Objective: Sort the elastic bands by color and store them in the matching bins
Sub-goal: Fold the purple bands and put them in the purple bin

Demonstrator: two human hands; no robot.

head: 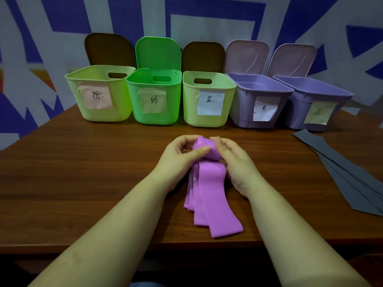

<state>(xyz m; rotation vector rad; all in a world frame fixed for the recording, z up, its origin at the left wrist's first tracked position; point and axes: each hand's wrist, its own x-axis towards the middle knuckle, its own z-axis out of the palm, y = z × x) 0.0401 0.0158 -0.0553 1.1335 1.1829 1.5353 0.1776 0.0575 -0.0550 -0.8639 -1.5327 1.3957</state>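
Purple bands (209, 195) bunched mid-table (83, 162), far end rolled up. Left hand (178, 156) and right hand (234, 160) both curl fingers round that rolled end, thumb on top. Loose ends trail toward the person. Five open labelled bins (207, 100) line the back edge; grey bands (348, 177) lie right.

A dark brown wooden tabletop (83, 172) with a visible grain filled the lower part of the view, its near edge running straight across and dropping into shadow below. Behind it stood a wall (207, 21) painted pale grey with bold blue-violet bands and angular shapes, some forming nested right angles. A small patch of orange (1, 79) showed at the far left edge of the wall. The light was dim and even, with soft shadows on the wood.
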